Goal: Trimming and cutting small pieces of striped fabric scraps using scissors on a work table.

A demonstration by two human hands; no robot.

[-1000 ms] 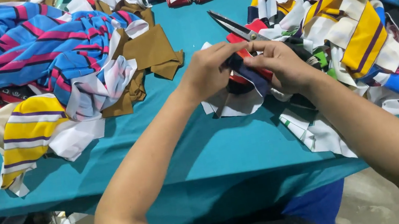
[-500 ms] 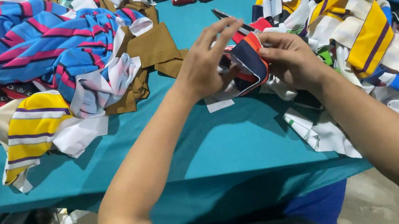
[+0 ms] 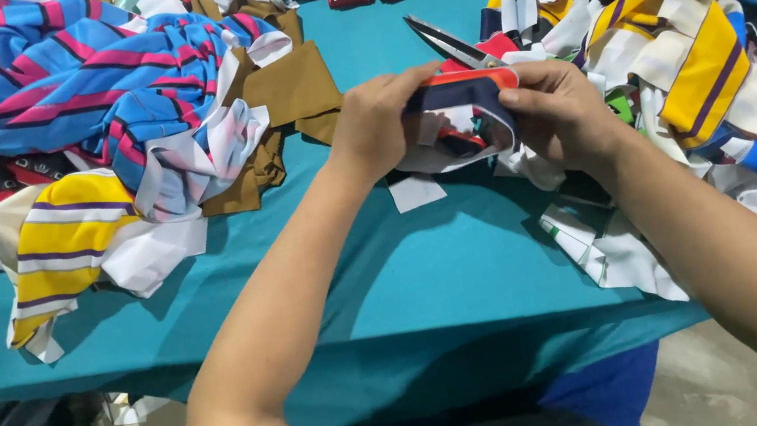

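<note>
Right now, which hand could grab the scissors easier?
Probably the right hand. The scissors lie just above the fabric piece that both hands pinch, their blades pointing up-left and their handle end nearer the right fingers. The left hand sits farther off.

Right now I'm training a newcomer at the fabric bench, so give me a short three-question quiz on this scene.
1. True or false: both hands hold the same piece of fabric.
2. What lies just behind the dark blue and red fabric strip? A) a tape measure B) scissors C) an iron
3. Fill in: the table top is covered in ___ cloth.

Key
1. True: the left hand and right hand each have a grip on one end of the strip.
2. B: the scissors lie on the table, blades apart, touched by neither hand.
3. Teal: the table shows teal between the striped fabric pile and the yellow and white scraps.
</note>
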